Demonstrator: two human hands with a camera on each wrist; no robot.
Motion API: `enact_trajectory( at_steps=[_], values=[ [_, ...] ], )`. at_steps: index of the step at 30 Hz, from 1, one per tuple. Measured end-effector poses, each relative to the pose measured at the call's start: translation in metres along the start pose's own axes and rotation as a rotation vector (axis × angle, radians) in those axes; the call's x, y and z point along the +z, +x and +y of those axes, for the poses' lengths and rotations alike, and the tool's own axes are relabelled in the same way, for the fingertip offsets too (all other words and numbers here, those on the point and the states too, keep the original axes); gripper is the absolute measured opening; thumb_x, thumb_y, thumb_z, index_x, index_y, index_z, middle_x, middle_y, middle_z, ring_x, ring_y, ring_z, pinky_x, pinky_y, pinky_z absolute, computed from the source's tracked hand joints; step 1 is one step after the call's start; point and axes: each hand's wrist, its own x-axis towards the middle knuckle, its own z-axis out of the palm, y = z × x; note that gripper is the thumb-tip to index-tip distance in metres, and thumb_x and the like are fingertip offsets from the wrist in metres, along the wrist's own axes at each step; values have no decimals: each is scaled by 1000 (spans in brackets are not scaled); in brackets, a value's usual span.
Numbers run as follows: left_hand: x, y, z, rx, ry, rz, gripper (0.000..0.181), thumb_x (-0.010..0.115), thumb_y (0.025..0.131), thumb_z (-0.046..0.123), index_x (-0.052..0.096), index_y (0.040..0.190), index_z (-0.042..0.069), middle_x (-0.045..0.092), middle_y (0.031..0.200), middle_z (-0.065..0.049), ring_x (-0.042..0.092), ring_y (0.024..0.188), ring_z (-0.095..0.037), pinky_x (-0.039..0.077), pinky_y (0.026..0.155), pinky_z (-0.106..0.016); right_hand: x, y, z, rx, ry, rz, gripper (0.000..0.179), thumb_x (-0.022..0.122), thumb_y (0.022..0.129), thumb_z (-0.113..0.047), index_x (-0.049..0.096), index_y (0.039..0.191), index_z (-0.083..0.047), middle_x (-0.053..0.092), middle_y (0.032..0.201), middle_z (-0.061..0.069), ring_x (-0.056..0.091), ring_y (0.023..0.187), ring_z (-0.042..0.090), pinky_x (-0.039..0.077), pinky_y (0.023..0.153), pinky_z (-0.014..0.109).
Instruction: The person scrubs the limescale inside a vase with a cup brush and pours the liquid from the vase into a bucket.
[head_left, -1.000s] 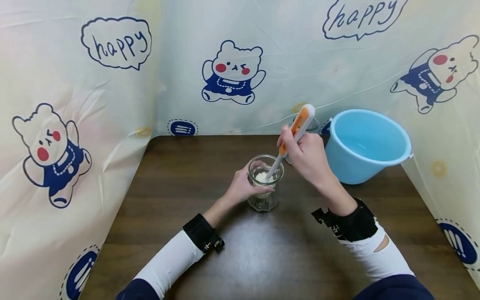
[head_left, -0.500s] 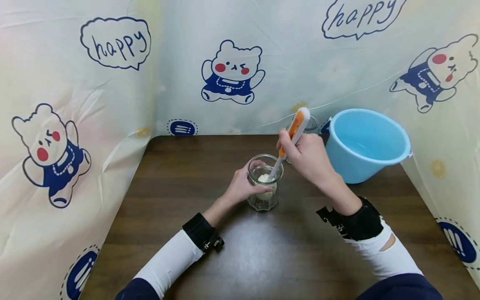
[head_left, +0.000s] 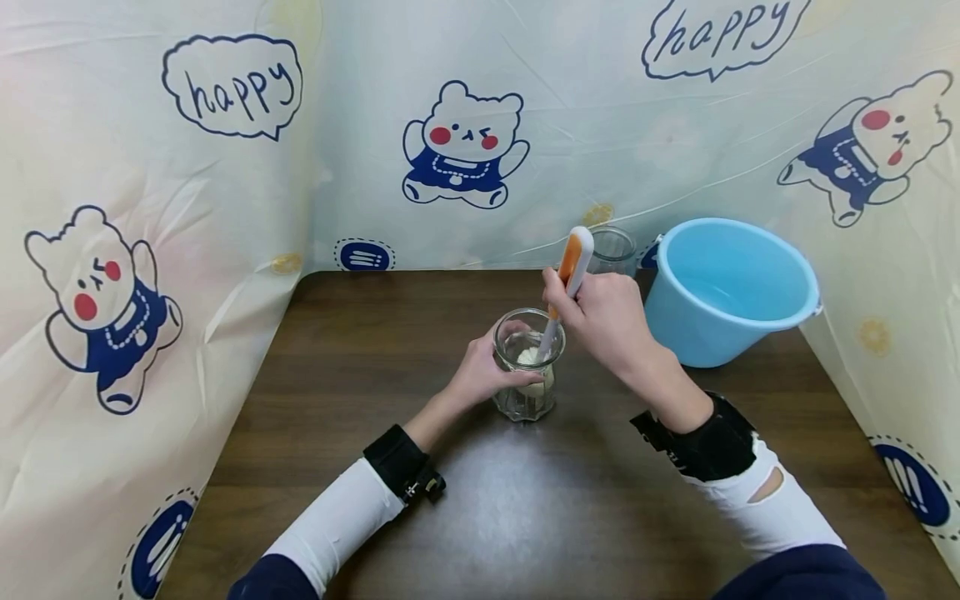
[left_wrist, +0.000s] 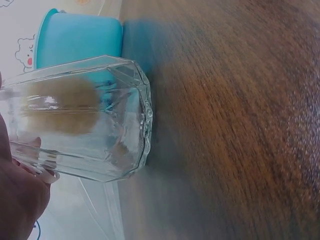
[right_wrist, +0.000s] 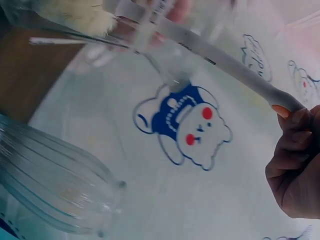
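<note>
My left hand (head_left: 480,373) grips a clear glass jar (head_left: 525,407), its thumb across the near side below the rim. The jar stands upright on the brown table. My right hand (head_left: 609,321) holds a bottle brush by its orange and white handle (head_left: 576,257), above and to the right of the jar's mouth. The brush's grey-white stem slants down into the jar. Inside the glass, the pale, fuzzy brush head (left_wrist: 62,105) shows through the wall in the left wrist view, above the jar's thick faceted base (left_wrist: 132,130).
A light blue bucket (head_left: 693,333) stands at the back right. A second clear glass (head_left: 613,248) is between it and my right hand, partly hidden by that hand. It shows ribbed sides in the right wrist view. A printed bear curtain (head_left: 465,50) closes off the back and sides.
My right hand has shifted slightly left, and the brush handle has come lower and more upright. The brush head sits deeper in the jar. The left hand and jar stay almost still.
</note>
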Motion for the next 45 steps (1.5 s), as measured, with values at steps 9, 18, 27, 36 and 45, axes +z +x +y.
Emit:
enact_trajectory(
  at_steps=[9,18,27,36,45],
  values=[
    [-4,-3,9,1,-32,-26,74,86,65,43,55,128,18,67,118,-1,63,103,-20,53,85,-37,16,-6,-4,-174,-119,-12,36,56,93,-26,58,63,-7,42,41,-1,39,35,14,31,34,29],
    [2,-3,0,-35,-28,-20,77,86,62,47,54,127,21,66,117,2,61,99,-9,54,84,-35,2,-2,-19,-264,-119,102,29,58,90,-21,59,66,-5,46,41,1,41,35,16,30,33,28],
    [3,-2,1,-25,-39,-20,79,89,61,41,55,128,19,66,118,-1,62,99,-14,54,83,-39,15,-5,-3,-199,-77,117,29,59,90,-17,59,63,-4,47,41,3,39,34,15,30,33,28],
    [5,-3,0,-24,-17,1,78,89,59,44,56,126,25,67,112,5,60,97,-6,51,84,-31,-2,8,-5,-180,13,279,30,56,91,-14,66,67,0,57,47,8,48,35,18,34,33,29],
    [2,0,-1,-16,-17,-3,76,87,59,49,57,125,26,68,107,3,61,91,-10,52,79,-34,14,13,-4,-141,56,236,28,58,90,-11,63,65,0,58,48,9,49,37,17,39,35,27]
  ],
)
